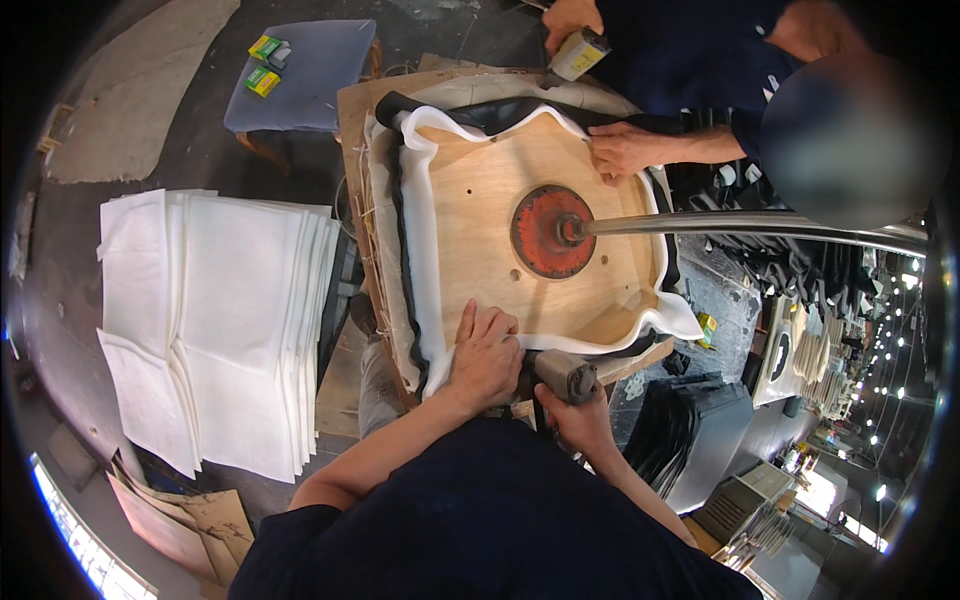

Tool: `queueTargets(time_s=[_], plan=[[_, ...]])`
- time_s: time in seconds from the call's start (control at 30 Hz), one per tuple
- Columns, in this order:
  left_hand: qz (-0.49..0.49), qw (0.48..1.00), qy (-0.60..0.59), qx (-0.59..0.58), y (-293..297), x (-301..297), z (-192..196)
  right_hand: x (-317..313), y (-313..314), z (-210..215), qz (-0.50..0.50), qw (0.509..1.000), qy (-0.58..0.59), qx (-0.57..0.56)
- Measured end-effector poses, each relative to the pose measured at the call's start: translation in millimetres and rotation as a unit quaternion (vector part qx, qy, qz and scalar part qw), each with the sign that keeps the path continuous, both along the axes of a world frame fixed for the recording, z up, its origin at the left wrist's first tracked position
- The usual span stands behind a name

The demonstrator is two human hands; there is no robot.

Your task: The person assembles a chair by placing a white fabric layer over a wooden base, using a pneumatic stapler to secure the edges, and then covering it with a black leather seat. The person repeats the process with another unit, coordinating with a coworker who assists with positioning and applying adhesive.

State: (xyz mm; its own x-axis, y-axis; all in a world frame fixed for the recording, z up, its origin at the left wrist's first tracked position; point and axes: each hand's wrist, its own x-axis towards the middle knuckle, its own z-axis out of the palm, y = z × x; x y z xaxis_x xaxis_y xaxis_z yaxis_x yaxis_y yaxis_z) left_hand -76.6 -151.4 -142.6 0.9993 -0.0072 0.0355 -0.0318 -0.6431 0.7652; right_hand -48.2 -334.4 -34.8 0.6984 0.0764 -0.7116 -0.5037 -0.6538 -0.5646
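Note:
A pale plywood panel lies in front of me, with white padding curling up round its edges and black cover material outside that. A round red press plate on a metal shaft bears on its middle. At the near left edge my left hand is closed on the padding's rim, fingers over the wood; the thumb is hidden. My right hand grips a staple gun by its handle, its head beside the near edge. Its nose is hidden.
Across the panel, a co-worker's hand presses the far right edge; another hand holds a staple gun. White padding sheets are stacked left. Small green-yellow boxes sit on a grey padded seat. Black panels stand right.

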Motion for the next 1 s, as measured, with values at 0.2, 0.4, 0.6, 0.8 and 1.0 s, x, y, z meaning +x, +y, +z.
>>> queueTargets(time_s=[0.2, 0.4, 0.6, 0.8, 1.0], plan=[[0.021, 0.999, -0.047, 0.015, -4, -2, -11, -5, 3, -10, 0.017, 0.997, -0.064, 0.036], [-0.010, 0.997, -0.061, 0.044, 5, 3, -6, -1, 7, 8, 0.001, 1.000, -0.005, 0.000], [-0.055, 0.990, -0.097, 0.083, 10, 6, 9, -59, -43, -8, -0.137, 0.969, -0.131, 0.160], [-0.171, 0.976, -0.136, 0.009, -63, 13, 46, -88, -127, -6, -0.182, 0.964, -0.185, 0.052], [-0.177, 0.964, -0.159, 0.118, -134, 66, 27, -70, -172, -15, -0.173, 0.961, -0.201, 0.075]])
